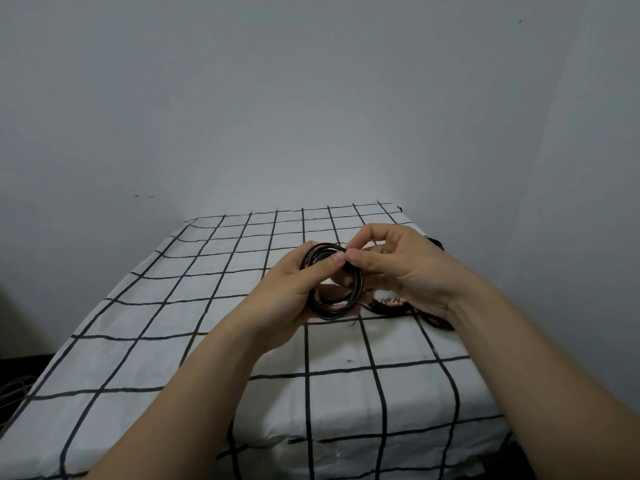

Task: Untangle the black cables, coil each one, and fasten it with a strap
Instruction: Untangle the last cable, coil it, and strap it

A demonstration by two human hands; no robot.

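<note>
The coil (333,311) is in the air between your hands, above the middle of the surface (398,386) and touching nothing below it. It is a ring of several black turns, tilted so its opening faces you. Its longer span runs from upper left down to lower right.

Your left hand (289,299) carries it. The fingers curl round the left side and come through the opening from behind, and the thumb lies across the upper turns, clamping them flat. Your right hand (405,268) comes in from the right and meets that thumb at the coil's upper right rim. There its thumb and forefinger pinch tight on the turns, with the other fingers curled behind. Whether they also hold a strap or a loose cable end is too small to tell.

I judge that the coming move turns on that meeting point. The binding place sits right under your right fingertips, and the left thumb is just beside it, so the right hand is free to work there while the left grip holds the turns together.

More cables (389,305) lie on the checked cloth (207,306) below and to the right, partly hidden under your right wrist and well clear of the coil.
</note>
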